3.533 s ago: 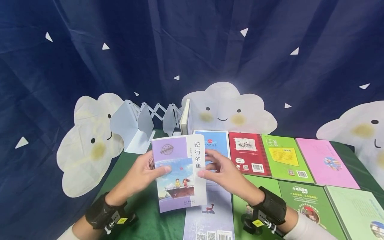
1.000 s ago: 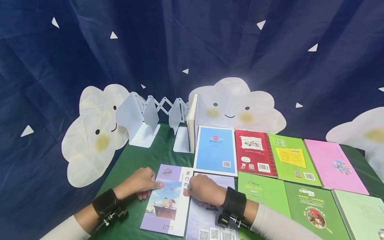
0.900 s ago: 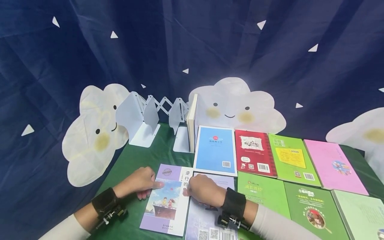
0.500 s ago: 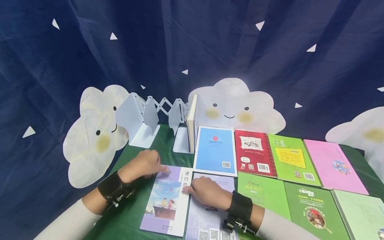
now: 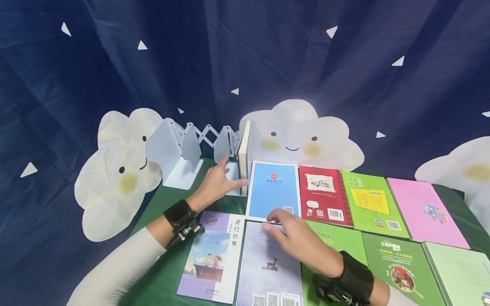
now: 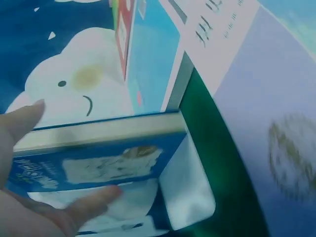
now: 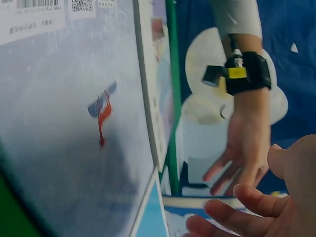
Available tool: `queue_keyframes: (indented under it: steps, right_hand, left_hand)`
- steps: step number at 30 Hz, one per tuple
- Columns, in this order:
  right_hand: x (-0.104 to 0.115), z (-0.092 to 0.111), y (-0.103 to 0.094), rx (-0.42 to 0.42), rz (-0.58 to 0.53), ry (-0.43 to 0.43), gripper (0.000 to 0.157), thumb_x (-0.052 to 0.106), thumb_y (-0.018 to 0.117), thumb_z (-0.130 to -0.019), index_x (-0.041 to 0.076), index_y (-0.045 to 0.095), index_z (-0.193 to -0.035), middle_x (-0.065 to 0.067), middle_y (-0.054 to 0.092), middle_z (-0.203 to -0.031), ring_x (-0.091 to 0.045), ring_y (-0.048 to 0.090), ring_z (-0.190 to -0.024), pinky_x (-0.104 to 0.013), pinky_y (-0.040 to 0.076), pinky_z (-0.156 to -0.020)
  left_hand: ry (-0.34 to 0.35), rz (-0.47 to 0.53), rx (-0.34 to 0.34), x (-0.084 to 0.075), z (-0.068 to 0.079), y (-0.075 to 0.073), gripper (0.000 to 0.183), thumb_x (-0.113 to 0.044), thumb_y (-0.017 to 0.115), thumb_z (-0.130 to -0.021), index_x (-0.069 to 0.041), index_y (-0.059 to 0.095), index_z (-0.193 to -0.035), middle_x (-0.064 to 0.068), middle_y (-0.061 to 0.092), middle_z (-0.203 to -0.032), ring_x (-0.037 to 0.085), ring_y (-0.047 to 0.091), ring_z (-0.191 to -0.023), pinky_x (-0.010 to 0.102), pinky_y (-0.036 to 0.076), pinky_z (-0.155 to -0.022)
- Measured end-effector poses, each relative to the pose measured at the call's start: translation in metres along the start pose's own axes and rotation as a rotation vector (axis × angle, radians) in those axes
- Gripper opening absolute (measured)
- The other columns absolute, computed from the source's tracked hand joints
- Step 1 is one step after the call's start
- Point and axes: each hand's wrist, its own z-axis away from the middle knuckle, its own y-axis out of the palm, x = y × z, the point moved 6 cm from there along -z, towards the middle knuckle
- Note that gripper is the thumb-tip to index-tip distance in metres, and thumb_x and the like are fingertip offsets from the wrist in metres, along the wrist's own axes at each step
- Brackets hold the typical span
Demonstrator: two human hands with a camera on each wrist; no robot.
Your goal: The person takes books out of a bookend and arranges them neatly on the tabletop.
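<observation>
My left hand reaches out with fingers spread beside a book standing upright in the white folding bookend. In the left wrist view the standing book has a dark blue cover, and fingers lie on either side of it; whether they touch it I cannot tell. A purple-and-white book with a ship picture lies flat below the left wrist. Relaxed and holding nothing, my right hand hovers over the lavender book with a deer, near the blue book.
To the right lie a red book, a lime green book, a pink book, a green book, a dark green book and a pale green book. A navy curtain hangs behind the green cloth.
The purple-and-white book was held up, then laid flat on the cloth and released. My left hand has moved up to the standing book; my right hand has lifted off and shifted right.
</observation>
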Motion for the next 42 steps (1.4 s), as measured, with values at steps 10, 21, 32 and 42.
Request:
queue_keyframes:
  steps: [10, 21, 32, 42]
  right_hand:
    - [-0.023, 0.04, -0.033, -0.028, 0.088, 0.036, 0.058, 0.054, 0.064, -0.099, 0.016, 0.059, -0.142, -0.007, 0.063, -0.145, -0.031, 0.059, -0.136, -0.057, 0.054, -0.108]
    - [-0.033, 0.066, -0.055, -0.069, 0.291, -0.152, 0.094, 0.058, 0.076, -0.087, 0.031, 0.03, -0.163, 0.0, 0.039, -0.167, -0.027, 0.035, -0.156, -0.017, 0.012, -0.131]
    - [-0.038, 0.072, -0.053, -0.056, 0.33, -0.19, 0.104, 0.062, 0.08, -0.08, 0.034, 0.026, -0.164, 0.004, 0.03, -0.171, -0.026, 0.037, -0.154, 0.001, -0.004, -0.119]
    - [-0.037, 0.056, -0.065, -0.075, 0.282, -0.212, 0.104, 0.059, 0.08, -0.082, 0.031, 0.025, -0.165, 0.0, 0.033, -0.17, -0.024, 0.044, -0.15, -0.053, 0.052, -0.111]
  left_hand:
    - [0.019, 0.121, 0.005, -0.005, -0.015, 0.028, 0.094, -0.035, 0.093, -0.075, -0.009, 0.045, -0.151, 0.018, 0.067, -0.138, 0.036, 0.065, -0.128, 0.052, 0.053, -0.111]
    - [0.044, 0.16, -0.044, -0.009, -0.017, 0.032, 0.067, -0.01, 0.075, -0.09, -0.007, 0.046, -0.151, 0.022, 0.065, -0.142, 0.038, 0.069, -0.123, 0.051, 0.059, -0.102]
    - [0.023, 0.144, -0.124, 0.006, -0.011, 0.016, 0.055, -0.002, 0.059, -0.094, 0.004, 0.051, -0.148, 0.027, 0.065, -0.138, 0.041, 0.067, -0.124, 0.051, 0.058, -0.104]
    - [0.01, 0.163, -0.21, 0.009, 0.016, -0.024, 0.052, -0.003, 0.062, -0.095, 0.004, 0.052, -0.146, 0.024, 0.056, -0.143, 0.042, 0.061, -0.13, 0.053, 0.051, -0.113]
